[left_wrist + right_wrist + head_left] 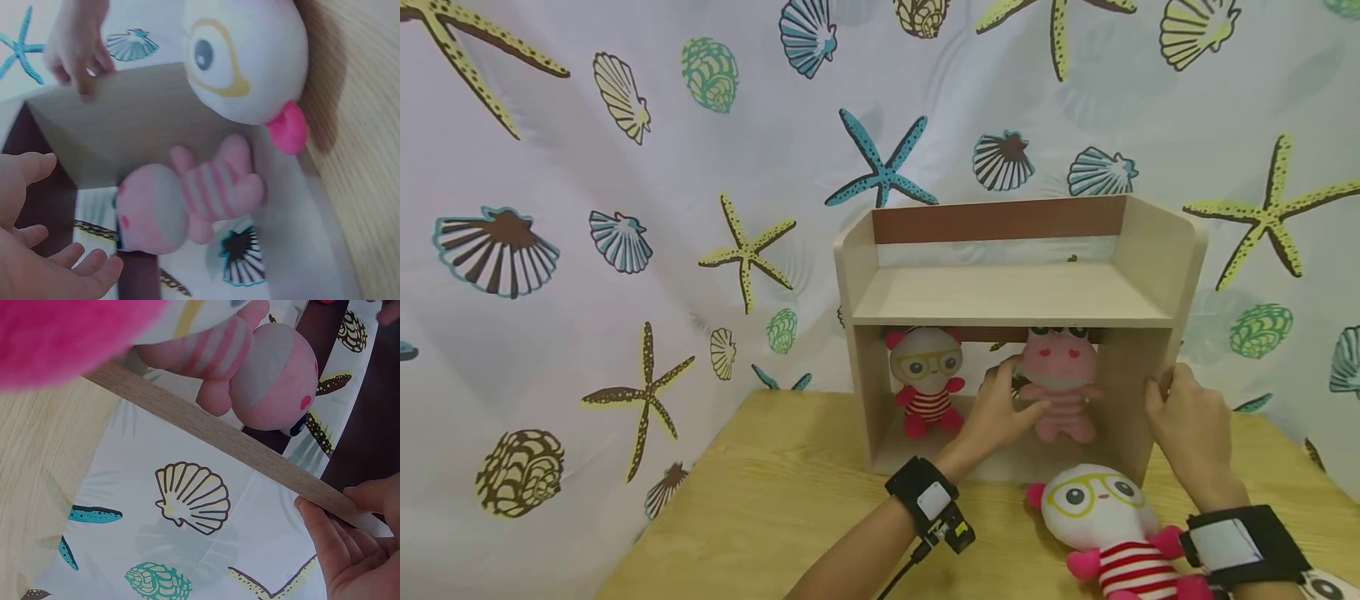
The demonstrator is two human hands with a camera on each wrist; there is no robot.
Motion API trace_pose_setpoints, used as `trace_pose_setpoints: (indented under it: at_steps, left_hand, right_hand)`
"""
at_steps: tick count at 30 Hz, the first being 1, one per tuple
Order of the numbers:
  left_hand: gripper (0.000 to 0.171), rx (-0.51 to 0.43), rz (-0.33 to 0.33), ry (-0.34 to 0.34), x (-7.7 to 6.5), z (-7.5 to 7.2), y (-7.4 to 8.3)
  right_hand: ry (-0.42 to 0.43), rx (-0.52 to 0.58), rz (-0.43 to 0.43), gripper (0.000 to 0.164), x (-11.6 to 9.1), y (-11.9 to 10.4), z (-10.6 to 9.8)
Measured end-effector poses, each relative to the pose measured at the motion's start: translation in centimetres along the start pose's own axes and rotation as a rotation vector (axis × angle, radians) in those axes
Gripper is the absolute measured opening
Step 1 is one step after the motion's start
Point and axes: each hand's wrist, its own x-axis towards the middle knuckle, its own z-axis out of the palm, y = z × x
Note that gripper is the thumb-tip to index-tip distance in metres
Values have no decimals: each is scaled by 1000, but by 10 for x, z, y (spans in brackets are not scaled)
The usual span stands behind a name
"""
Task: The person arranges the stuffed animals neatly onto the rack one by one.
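Note:
A two-tier wooden shelf (pixel 1015 296) stands on the table. In its lower compartment sit a panda-like plush doll (pixel 927 379) with yellow glasses on the left and a pink plush toy (pixel 1060 375) with heart cheeks on the right. My left hand (pixel 1003 408) reaches into that compartment between the two; the left wrist view shows its fingers (pixel 94 272) spread with nothing between them, beside the pink toy's head. My right hand (pixel 1193 421) grips the front edge of the shelf's right side panel, thumb (pixel 373 492) on one face and fingers on the other.
Another plush doll (pixel 1097 504) with glasses and a red-striped body lies on the table (pixel 737 500) in front of the shelf, near my right forearm. Part of a further white toy (pixel 1326 587) shows at the bottom right corner. A seashell-printed cloth (pixel 685 167) hangs behind.

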Motion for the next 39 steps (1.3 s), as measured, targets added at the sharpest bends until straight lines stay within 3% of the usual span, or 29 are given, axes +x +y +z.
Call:
trace_pose_setpoints:
  at_steps: [4, 8, 16, 26, 32, 39]
  left_hand:
    - [69, 65, -34, -23, -11, -15, 14]
    - [69, 143, 14, -16, -21, -27, 21]
    - [70, 268, 78, 47, -34, -46, 14]
    - [64, 194, 41, 127, -46, -71, -1]
    - [57, 188, 80, 235, -53, -83, -9]
    - [45, 191, 131, 363, -55, -95, -30]
  right_hand:
    - [14, 4, -12, 25, 1, 0, -1]
    - [-21, 8, 16, 26, 0, -1, -1]
    - [-25, -5, 24, 28, 0, 1, -4]
    - [-29, -8, 30, 31, 3, -1, -3]
    - [-67, 2, 53, 34, 3, -3, -4]
    - [-72, -6, 60, 34, 2, -2, -2]
